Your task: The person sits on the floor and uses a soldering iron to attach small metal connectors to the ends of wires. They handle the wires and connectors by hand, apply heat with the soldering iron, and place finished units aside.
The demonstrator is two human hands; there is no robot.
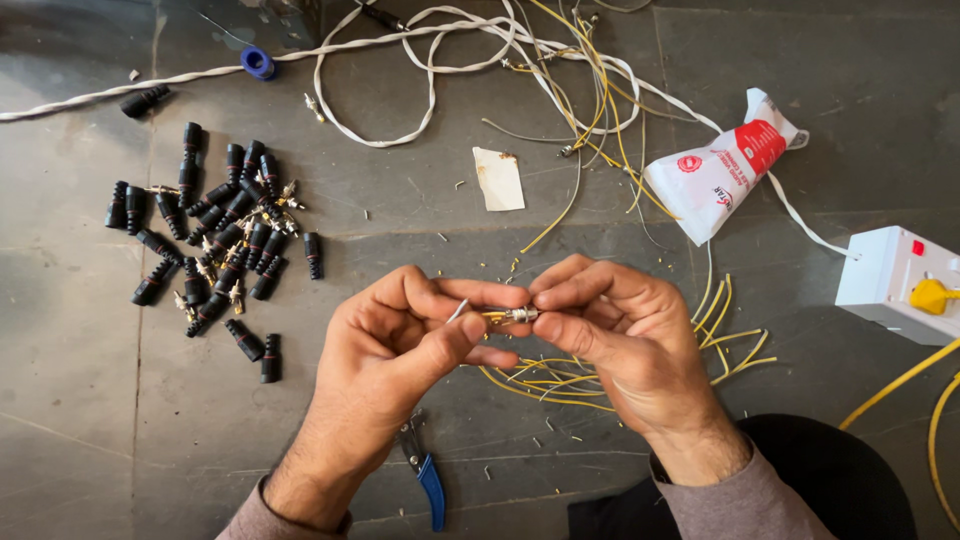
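While the left hand (400, 345) pinched a thin wire (458, 310) and the right hand (620, 335) pinched the small metal connector (522, 315) between both thumbs, risk noted: the wire may slip or kink if either grip loosens.

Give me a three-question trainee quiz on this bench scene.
1. True or false: the left hand and right hand meet on a small metal connector.
2. Where does the pile of black connector sleeves lie? A) by the left hand B) by the right hand
3. Fill in: the tool under the left wrist has ___ handles.

Key: 1 true; 2 A; 3 blue
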